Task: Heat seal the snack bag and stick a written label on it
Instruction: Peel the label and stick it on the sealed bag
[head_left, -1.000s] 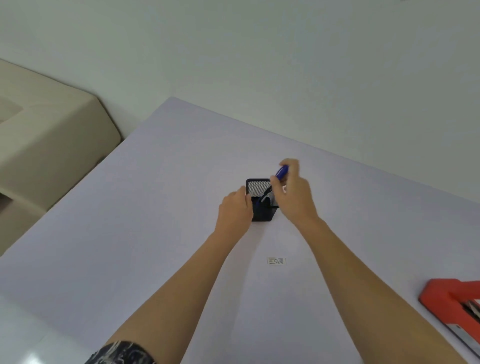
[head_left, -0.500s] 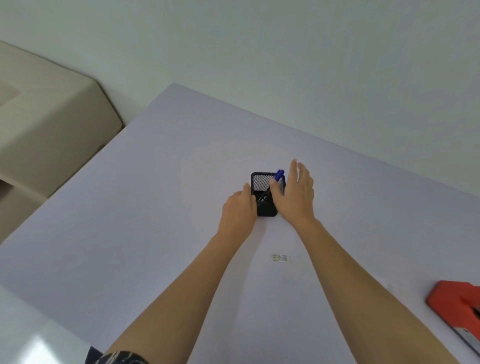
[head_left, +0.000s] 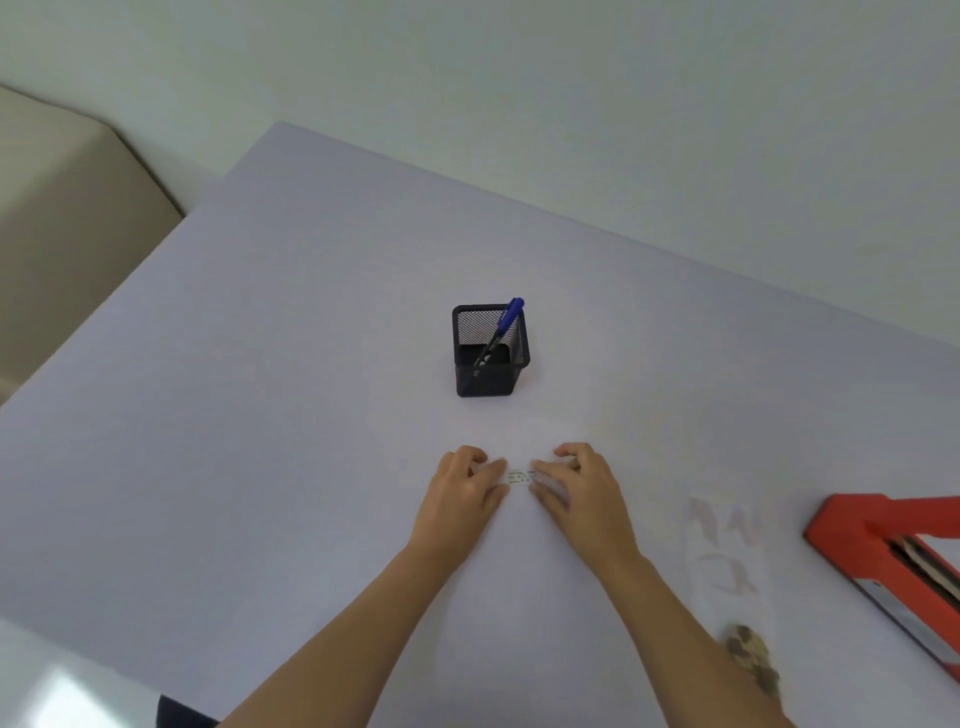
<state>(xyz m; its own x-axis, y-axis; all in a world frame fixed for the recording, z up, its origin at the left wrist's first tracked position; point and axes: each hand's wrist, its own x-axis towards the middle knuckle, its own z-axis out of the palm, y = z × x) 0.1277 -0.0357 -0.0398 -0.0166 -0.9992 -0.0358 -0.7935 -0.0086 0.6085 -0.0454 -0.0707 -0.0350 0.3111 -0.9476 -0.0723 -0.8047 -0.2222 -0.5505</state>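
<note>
A small white label (head_left: 520, 477) with writing lies on the pale table (head_left: 260, 415). My left hand (head_left: 464, 491) touches its left end and my right hand (head_left: 578, 488) its right end, fingers curled onto it. The clear snack bag (head_left: 730, 566) lies flat to the right, with snacks (head_left: 750, 656) at its near end, partly behind my right forearm. The blue pen (head_left: 503, 328) leans in the black mesh pen holder (head_left: 490, 351) further back. The red heat sealer (head_left: 893, 566) sits at the right edge.
A beige cushioned seat (head_left: 67, 218) stands beyond the table's left edge. A plain wall runs behind the table.
Both hands left the pen holder, where the right one had dropped the pen, and came back toward me onto the label. The camera tilted down, so the bag shows.
</note>
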